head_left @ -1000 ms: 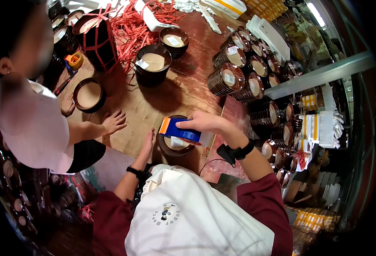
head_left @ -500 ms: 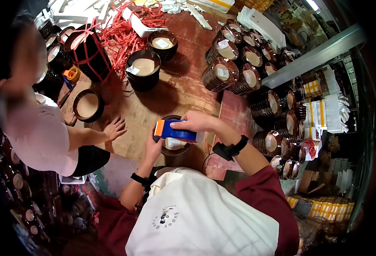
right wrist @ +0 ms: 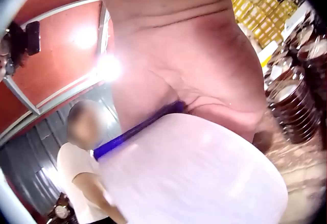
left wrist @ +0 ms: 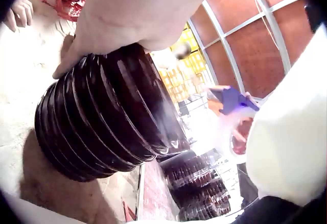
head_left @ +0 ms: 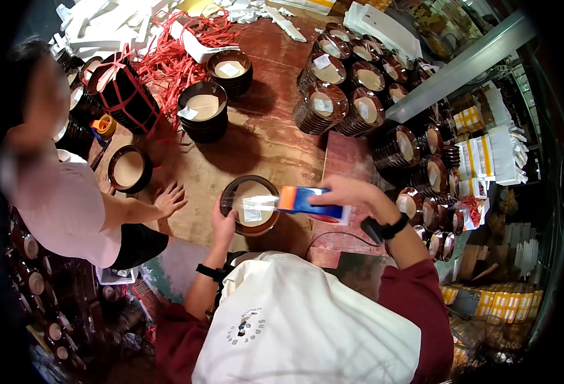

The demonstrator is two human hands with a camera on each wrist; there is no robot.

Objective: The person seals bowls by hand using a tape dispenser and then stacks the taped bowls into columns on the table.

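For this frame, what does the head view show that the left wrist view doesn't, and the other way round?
Only the head view shows the top of the bowl stack with its label and clear tape stretched across it, the right hand gripping the blue tape dispenser, and red straps on the table. Only the left wrist view shows the stack's ribbed side. Both show the left hand resting on the stack, and the dispenser.

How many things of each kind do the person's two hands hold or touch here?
Blue and orange plastic tape dispenser, gripped by the right hand: 1
Stack of dark brown ribbed bowls, touched by the left hand: 1
Total: 2
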